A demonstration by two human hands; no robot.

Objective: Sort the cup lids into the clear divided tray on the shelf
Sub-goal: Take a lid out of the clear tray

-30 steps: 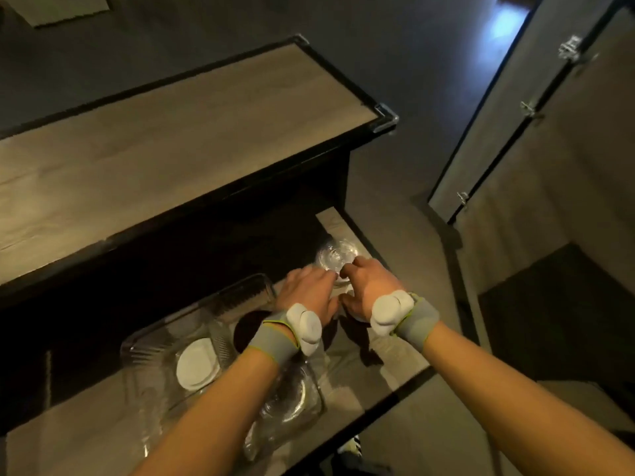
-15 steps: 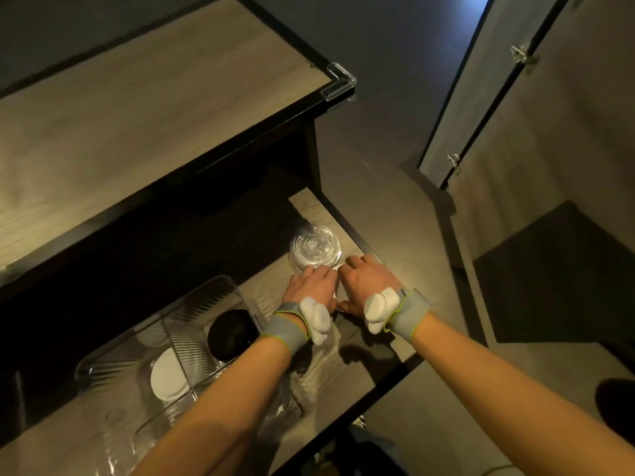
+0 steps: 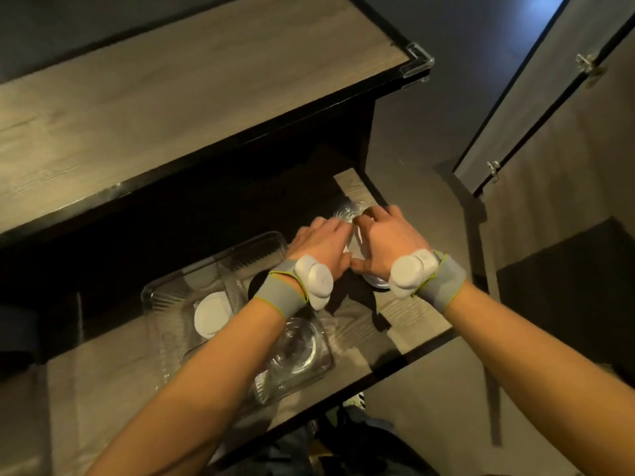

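While we crouch at the lower wooden shelf (image 3: 417,312): both hands work the loose lids right of the tray.
Left hand (image 3: 323,245): fingers curled down beside the ribbed clear plastic dome lid (image 3: 347,211); we cannot tell whether it grips.
Right hand (image 3: 391,238): spread over the white flat lids (image 3: 376,284), likely to separate one; grip unclear.
Clear divided tray (image 3: 220,269): holds a white round lid (image 3: 211,316) already.
Change: our hands now cover the dome lid, exposed half a second ago.

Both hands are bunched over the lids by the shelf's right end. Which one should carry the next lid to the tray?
Probably the left hand. It lies on the side toward the clear divided tray, so the carry would be short. The right hand would have to cross over it, and sits nearer the clear lid.
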